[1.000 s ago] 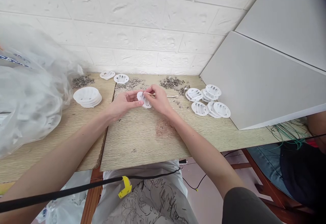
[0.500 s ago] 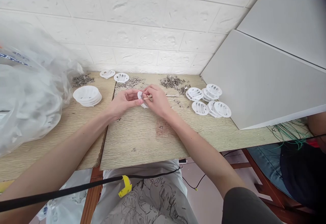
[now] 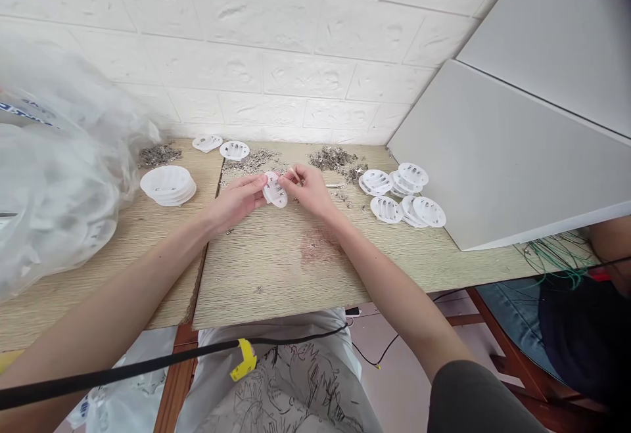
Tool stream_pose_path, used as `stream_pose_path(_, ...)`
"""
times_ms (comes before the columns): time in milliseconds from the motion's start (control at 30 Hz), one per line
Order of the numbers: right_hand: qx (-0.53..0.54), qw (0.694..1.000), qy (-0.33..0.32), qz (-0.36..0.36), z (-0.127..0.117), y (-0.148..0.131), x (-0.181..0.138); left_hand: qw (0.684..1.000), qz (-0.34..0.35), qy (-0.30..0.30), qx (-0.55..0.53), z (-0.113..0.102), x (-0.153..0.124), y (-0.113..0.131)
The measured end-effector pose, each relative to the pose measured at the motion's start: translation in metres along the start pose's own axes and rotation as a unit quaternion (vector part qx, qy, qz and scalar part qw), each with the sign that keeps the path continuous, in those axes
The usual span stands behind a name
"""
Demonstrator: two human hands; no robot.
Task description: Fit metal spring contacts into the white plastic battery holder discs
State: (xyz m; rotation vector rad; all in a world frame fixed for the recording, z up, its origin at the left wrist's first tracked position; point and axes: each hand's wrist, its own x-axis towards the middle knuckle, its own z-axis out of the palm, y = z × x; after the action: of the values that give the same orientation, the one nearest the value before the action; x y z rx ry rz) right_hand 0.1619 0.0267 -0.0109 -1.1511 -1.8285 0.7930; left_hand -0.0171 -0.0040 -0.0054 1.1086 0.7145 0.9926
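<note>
My left hand (image 3: 237,200) is closed on the left edge of a round white plastic battery-holder plate (image 3: 275,191), thumb on its face. The plate is tilted toward me above the table, and small metal contacts show in it. My right hand (image 3: 310,190) is pinched at the plate's upper right edge. A thin light-brown stick-like tool (image 3: 296,173) lies among its fingers; its tip is hidden. Just behind my hands are small metal pieces (image 3: 254,160) and another heap of metal pieces (image 3: 332,157).
A stack of white plates (image 3: 168,183) stands at left beside a large plastic bag (image 3: 59,177). Plates fitted with metal parts (image 3: 387,209) sit at right by a grey panel (image 3: 517,157). A silver tool (image 3: 336,185) lies near my right hand. Green wires (image 3: 562,255) are far right, near another person.
The plate has turned so its face with the contacts shows more. My right hand's fingers have lifted to its upper edge, and the stick-like tool points upward more.
</note>
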Motion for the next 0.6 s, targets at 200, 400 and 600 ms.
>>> stream_pose_path(200,-0.077,0.996,-0.04,-0.02,-0.035,-0.003,0.005,0.999,-0.029,0.023,-0.029,0.001,-0.001,0.004)
stream_pose_path(400,-0.255,0.962,-0.092,0.026,-0.084,0.012,0.005,0.996,-0.035,0.075,-0.042,0.004,-0.001,0.007)
stream_pose_path(600,-0.282,0.955,-0.08,0.055,-0.083,0.029,0.006,0.996,-0.041,0.07,-0.034,0.003,0.0,0.005)
